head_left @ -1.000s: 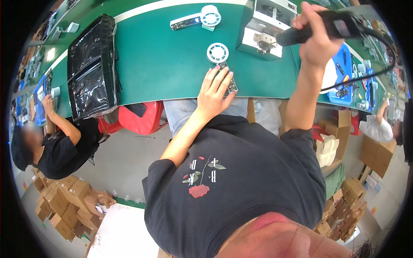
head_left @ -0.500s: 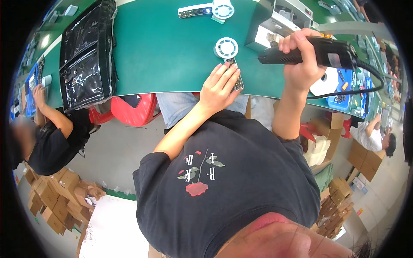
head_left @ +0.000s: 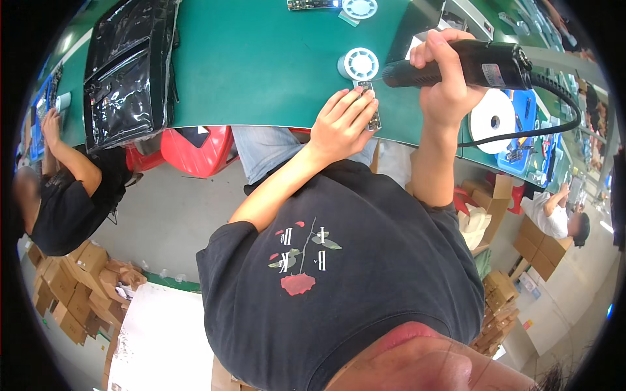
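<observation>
A small handheld fan (head_left: 360, 64) with a round white head lies on the green table, its handle's circuit board exposed. My left hand (head_left: 342, 125) lies across that handle, fingers straight and close together, holding it against the tabletop; part of the board is hidden under them. In my right hand (head_left: 448, 88) is a black corded electric screwdriver (head_left: 486, 64), gripped round its body and held nearly level. Its nose points left, just right of the fan head and the board's upper end; whether the thin bit touches anything I cannot tell.
Another fan (head_left: 360, 8) with a lit board lies at the far edge. A grey metal box device (head_left: 466, 19) stands far right. Right of my arm are a white reel (head_left: 492, 122) and a blue tray (head_left: 521, 107) of parts. A black plastic-wrapped bag (head_left: 127, 78) lies left, near a co-worker (head_left: 62, 202).
The view has shifted a little. The screwdriver's nose has come closer to the fan's handle, at the end near the round head. My left hand stays on the fan.
</observation>
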Action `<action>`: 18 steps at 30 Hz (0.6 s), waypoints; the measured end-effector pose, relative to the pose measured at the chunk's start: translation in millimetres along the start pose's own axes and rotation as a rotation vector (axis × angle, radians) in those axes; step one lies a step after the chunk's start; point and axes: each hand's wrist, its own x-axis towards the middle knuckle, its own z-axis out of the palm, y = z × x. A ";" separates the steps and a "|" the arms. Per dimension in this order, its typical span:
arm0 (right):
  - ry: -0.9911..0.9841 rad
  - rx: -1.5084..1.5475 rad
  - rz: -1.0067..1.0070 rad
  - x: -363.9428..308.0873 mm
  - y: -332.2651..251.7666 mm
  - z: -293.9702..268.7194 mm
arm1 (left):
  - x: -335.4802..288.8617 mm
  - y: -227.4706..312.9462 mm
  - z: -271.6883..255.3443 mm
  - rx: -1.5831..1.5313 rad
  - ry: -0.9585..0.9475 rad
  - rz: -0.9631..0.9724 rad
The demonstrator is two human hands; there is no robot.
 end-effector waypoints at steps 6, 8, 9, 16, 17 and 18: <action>-0.070 0.000 -0.023 -3.2 6.2 0.0 | 0.7 -0.1 0.1 -0.002 -0.005 0.001; -0.096 -0.029 -0.031 -4.8 8.1 0.9 | 1.1 0.4 -1.1 -0.008 -0.009 -0.005; -0.097 -0.021 -0.026 -4.6 9.4 -0.9 | 1.5 0.6 -1.4 -0.012 -0.011 -0.008; -0.213 -0.026 -0.065 -15.5 13.8 -6.8 | 0.8 1.7 -3.0 -0.057 -0.022 -0.028; -0.232 -0.052 -0.064 -15.7 11.8 -6.1 | 2.6 0.8 -3.2 -0.058 -0.020 -0.021; -0.252 -0.077 -0.063 -14.6 9.4 -5.8 | 3.9 0.5 -4.6 -0.058 -0.018 -0.015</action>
